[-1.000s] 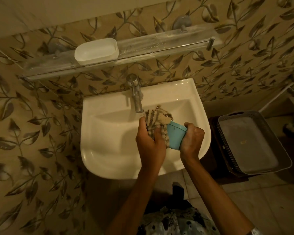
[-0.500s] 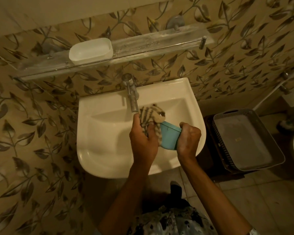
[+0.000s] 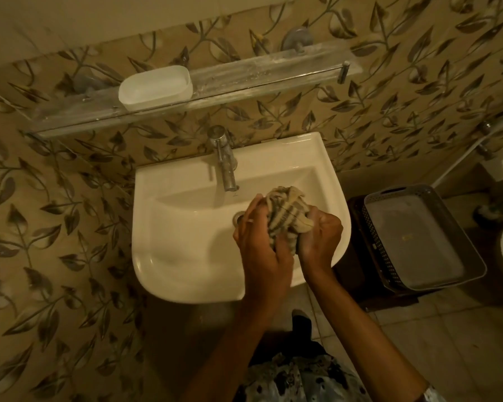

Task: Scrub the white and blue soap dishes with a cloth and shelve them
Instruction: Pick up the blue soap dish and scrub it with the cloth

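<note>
Nearest, a bunched striped cloth (image 3: pixel 285 216) is gripped between both hands over the white sink (image 3: pixel 186 256). The left hand (image 3: pixel 259 242) is curled round its left side, and the fingers of the right hand (image 3: pixel 320 236) are clamped on its right side. The blue soap dish is hidden; whether it lies inside the cloth cannot be told. Behind the hands, a metal tap (image 3: pixel 225 166) is mounted. Farthest, the white soap dish (image 3: pixel 156 88) is set upright on the glass shelf (image 3: pixel 259 74).
</note>
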Demonstrator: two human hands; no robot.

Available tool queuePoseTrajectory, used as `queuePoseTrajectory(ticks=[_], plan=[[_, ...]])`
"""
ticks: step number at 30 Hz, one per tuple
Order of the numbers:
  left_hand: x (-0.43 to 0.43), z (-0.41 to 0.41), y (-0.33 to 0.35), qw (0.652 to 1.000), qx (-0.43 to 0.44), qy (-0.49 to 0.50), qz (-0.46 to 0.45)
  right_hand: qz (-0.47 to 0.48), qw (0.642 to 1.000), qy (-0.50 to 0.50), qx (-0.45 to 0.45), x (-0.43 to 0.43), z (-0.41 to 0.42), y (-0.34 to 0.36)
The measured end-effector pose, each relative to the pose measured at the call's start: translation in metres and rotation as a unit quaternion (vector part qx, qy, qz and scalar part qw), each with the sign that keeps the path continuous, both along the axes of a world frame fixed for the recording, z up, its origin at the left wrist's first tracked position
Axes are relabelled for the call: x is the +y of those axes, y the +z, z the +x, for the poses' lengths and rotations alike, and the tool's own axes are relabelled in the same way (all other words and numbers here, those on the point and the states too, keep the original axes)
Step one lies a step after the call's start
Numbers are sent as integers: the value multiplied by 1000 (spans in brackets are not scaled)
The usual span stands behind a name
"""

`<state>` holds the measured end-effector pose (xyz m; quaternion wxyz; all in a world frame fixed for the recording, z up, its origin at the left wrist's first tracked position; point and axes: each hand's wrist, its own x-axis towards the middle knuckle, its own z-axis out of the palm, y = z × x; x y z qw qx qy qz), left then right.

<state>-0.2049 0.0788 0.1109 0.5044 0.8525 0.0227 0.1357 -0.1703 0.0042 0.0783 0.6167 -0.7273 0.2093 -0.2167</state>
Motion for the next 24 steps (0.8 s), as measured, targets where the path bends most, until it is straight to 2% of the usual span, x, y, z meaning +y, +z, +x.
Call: queuePoseTrajectory(ticks=[4, 6, 8, 11, 14, 18, 24], plan=[[15, 15, -4, 999, 27, -11, -45, 50, 997, -20, 50, -1, 0, 0], [23, 25, -7, 997, 40, 14, -57, 78, 995, -21, 60, -3, -4, -3], [34, 36, -13, 987, 95, 38, -122, 125, 989, -33, 72, -6, -7, -4], [49, 45, -21, 933, 157, 76, -314, 218, 972, -57, 72, -15, -3, -2], [64, 44, -29, 896, 160, 119, -396, 299, 952, -48, 47, -25, 0, 1], [66, 30, -32, 899, 173, 125, -382, 428, 903, 11, -13, -28, -5, 0], [40, 6, -26, 924, 197, 67, -319, 378, 917, 126, -16, -15, -9, 5]])
